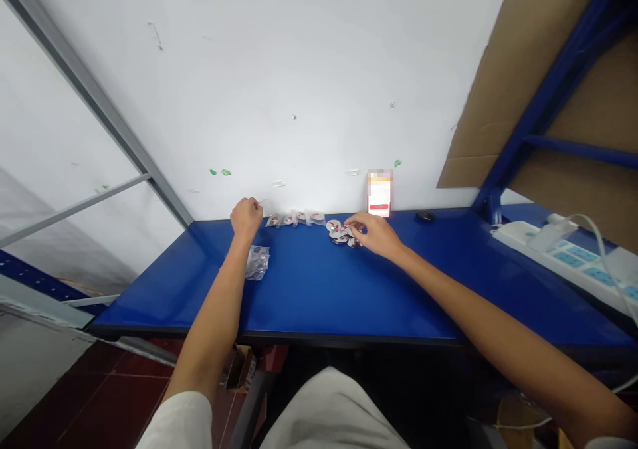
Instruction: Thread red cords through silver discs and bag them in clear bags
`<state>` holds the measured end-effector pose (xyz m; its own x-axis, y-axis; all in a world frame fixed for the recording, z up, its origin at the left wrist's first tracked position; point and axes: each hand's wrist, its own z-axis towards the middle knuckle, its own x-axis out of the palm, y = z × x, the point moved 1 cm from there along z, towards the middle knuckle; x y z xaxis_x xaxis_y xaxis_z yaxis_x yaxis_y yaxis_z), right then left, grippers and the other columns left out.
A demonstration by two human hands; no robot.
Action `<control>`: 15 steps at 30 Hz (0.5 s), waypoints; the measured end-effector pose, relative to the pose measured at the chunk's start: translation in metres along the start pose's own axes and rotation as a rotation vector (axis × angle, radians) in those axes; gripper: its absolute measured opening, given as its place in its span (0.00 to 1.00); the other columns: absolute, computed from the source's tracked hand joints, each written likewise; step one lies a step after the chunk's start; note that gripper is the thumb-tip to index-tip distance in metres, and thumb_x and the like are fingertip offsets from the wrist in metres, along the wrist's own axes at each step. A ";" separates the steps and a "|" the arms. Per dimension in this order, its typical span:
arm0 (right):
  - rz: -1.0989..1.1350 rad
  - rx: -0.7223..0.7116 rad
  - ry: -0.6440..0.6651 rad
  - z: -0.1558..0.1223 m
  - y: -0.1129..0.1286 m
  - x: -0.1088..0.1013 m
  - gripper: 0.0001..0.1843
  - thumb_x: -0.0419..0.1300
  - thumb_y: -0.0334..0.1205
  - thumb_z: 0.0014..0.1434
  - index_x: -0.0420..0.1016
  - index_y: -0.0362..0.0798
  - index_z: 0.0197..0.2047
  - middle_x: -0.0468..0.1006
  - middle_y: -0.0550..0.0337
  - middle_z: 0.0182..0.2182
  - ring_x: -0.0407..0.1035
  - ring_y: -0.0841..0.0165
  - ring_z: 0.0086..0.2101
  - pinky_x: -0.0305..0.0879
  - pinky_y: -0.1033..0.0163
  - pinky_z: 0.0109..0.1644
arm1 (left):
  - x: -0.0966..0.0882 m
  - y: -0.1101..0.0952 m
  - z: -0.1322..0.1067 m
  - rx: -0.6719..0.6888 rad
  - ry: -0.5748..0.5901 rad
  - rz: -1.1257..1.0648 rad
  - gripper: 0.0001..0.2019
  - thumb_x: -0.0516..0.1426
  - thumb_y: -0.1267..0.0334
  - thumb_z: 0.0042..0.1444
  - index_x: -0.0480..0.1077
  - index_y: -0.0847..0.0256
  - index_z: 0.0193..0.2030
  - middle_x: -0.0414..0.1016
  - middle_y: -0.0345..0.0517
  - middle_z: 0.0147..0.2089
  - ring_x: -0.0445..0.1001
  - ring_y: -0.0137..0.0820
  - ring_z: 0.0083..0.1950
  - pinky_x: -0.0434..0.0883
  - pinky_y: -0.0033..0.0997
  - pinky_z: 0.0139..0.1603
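Observation:
My left hand (246, 216) is closed in a pinch above the far left part of the blue table. A thin, pale sliver shows at its fingertips, too faint to name. Below it lies a small heap of clear plastic bags (258, 263), partly behind my left forearm. My right hand (375, 232) reaches into a pile of round white badges (339, 236) with red marks. Its thumb and fingers close on a badge at the pile's right side, mostly covered by the fingers. Between both hands, a row of bagged badges (288, 220) lies along the wall.
A lit phone (379, 195) leans on the wall behind my right hand. Farther right are a small black round object (425, 216) and a white power strip (568, 256) with a plugged-in cable. Blue rack posts and cardboard (478, 117) border the right side of the table (319, 296).

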<state>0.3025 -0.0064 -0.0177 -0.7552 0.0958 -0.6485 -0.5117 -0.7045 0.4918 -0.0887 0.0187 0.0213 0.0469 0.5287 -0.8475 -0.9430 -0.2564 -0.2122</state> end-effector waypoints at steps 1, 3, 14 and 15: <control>-0.009 -0.014 -0.005 0.000 0.000 0.001 0.12 0.59 0.33 0.67 0.84 0.50 0.48 0.84 0.54 0.41 0.77 0.61 0.38 0.71 0.56 0.44 | 0.005 0.001 -0.001 -0.029 0.026 0.019 0.14 0.53 0.64 0.69 0.80 0.60 0.50 0.79 0.61 0.55 0.77 0.48 0.53 0.69 0.42 0.51; -0.022 -0.035 -0.012 0.001 0.000 0.003 0.13 0.60 0.33 0.67 0.84 0.50 0.49 0.81 0.53 0.41 0.75 0.59 0.40 0.70 0.55 0.46 | 0.015 0.000 -0.003 -0.049 0.059 0.029 0.14 0.53 0.64 0.69 0.80 0.61 0.51 0.79 0.63 0.54 0.78 0.49 0.53 0.70 0.43 0.51; 0.050 -0.098 0.056 0.001 0.002 0.003 0.14 0.60 0.28 0.67 0.87 0.53 0.41 0.75 0.56 0.35 0.71 0.60 0.39 0.65 0.57 0.42 | 0.018 0.011 0.008 0.008 0.091 0.032 0.18 0.51 0.64 0.69 0.81 0.65 0.54 0.80 0.69 0.57 0.77 0.55 0.58 0.71 0.49 0.55; 0.052 -0.103 0.067 0.000 0.002 0.003 0.15 0.59 0.27 0.66 0.87 0.53 0.41 0.75 0.56 0.35 0.71 0.61 0.39 0.64 0.58 0.42 | 0.021 0.012 0.008 0.032 0.130 0.020 0.17 0.53 0.63 0.68 0.82 0.63 0.53 0.82 0.66 0.55 0.79 0.53 0.56 0.72 0.46 0.55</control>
<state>0.2987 -0.0072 -0.0186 -0.7486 0.0128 -0.6629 -0.4254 -0.7761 0.4654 -0.1016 0.0337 0.0047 0.0684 0.4138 -0.9078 -0.9541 -0.2388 -0.1808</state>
